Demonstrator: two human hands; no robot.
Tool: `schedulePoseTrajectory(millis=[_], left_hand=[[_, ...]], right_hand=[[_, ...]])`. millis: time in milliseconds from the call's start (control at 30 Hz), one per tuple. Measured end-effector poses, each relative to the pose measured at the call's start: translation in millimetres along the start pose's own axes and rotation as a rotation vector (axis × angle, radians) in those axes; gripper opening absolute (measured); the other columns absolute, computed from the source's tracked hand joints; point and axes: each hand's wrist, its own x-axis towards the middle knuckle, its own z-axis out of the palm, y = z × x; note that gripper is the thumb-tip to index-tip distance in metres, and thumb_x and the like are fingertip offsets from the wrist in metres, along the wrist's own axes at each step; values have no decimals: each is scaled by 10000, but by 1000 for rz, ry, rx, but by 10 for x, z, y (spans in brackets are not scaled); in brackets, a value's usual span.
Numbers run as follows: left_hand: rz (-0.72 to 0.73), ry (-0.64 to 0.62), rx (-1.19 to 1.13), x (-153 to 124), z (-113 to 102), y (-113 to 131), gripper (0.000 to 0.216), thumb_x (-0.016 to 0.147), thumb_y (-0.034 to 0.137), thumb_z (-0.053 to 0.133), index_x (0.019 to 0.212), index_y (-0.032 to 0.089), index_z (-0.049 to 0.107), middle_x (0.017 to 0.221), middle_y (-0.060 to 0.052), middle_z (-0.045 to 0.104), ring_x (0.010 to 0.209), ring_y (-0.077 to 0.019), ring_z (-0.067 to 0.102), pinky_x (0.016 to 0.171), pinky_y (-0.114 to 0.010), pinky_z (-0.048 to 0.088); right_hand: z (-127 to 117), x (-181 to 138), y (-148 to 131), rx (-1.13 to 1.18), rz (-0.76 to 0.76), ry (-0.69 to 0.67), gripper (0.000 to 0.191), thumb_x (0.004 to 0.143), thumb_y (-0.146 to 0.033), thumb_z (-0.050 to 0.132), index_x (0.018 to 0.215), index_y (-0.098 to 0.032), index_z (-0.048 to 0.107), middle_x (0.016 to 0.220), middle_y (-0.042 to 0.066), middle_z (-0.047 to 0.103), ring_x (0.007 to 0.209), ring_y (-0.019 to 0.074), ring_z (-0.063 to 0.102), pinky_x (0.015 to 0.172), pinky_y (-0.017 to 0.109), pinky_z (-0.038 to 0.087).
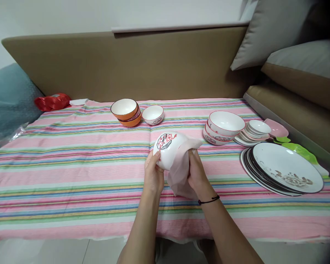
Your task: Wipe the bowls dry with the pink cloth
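A white bowl (166, 148) with a red and black printed motif is tilted on its side above the striped cloth. My left hand (154, 170) grips its left edge, thumb on the outer wall. On the other side, my right hand (194, 168) presses a thin pale pink cloth (178, 172) against the bowl; the cloth drapes over the bowl's right part and hangs below. The fingertips of my right hand are partly hidden by it. Just beyond the held bowl stands a similar small white bowl (153, 115), upright.
Stacked orange-sided bowls (125, 112) stand behind to the left. To the right are stacked white bowls (224, 126), small dishes (257, 128), a pile of large plates (286, 167) and a green leaf-shaped dish (301, 152). A red bundle (52, 102) lies at the far left. A brown backrest (154, 66) borders the back.
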Motion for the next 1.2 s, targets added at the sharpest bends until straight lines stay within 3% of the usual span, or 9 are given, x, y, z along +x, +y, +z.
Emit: schedulePoseTrajectory(millis=[167,333,567,767,1033,1133,1200], left_hand=[[3,-8,20,-7,-1,6,255,662,314,720,843,142,668,837,-24,687,702,-129,611,590,-216,454],[15,-20,-6,10,-12,23,202,666,274,702,821,147,680,852,-31,704,725,-141,624,596,-211,456],[32,-4,-30,42,-76,22,190,675,288,697,806,151,694,897,-41,718,766,-160,651,634,-234,483],[18,-85,-4,-26,-62,76,289,686,284,684,945,155,700,958,-66,715,897,-208,654,720,-262,503],[2,-93,92,-78,-108,126,369,667,331,728,994,162,697,909,-65,709,768,-185,635,617,-243,470],[24,-96,132,-73,-140,98,377,682,364,747,999,166,699,938,-69,708,751,-167,626,595,-225,459],[25,-109,143,-77,-145,76,409,687,385,755,1032,174,691,958,-68,706,744,-158,624,581,-216,456]], right_hand=[[-29,-15,-50,22,-22,-101,587,764,-470,682,1275,-265,479,1216,52,633,1100,238,606,863,352,540],[-106,-33,-136,13,83,-158,700,645,-334,798,1270,-304,483,1181,31,648,1035,238,628,768,323,563],[-230,-26,-277,-70,130,-292,731,551,-173,789,1226,-268,524,1087,24,679,990,240,634,736,319,560],[-322,-16,-279,-25,129,-301,413,575,-105,692,956,-245,617,950,-19,691,859,182,641,741,299,539],[-359,-15,-221,-182,75,-398,457,559,-99,696,994,-214,617,979,14,674,897,211,607,763,342,523],[-289,-43,-174,-263,22,-300,247,646,-159,697,871,-201,604,791,-14,632,710,151,539,652,297,490],[-220,-64,-137,-276,38,-241,206,724,-245,666,918,-205,613,655,-39,565,554,118,455,536,281,446]])
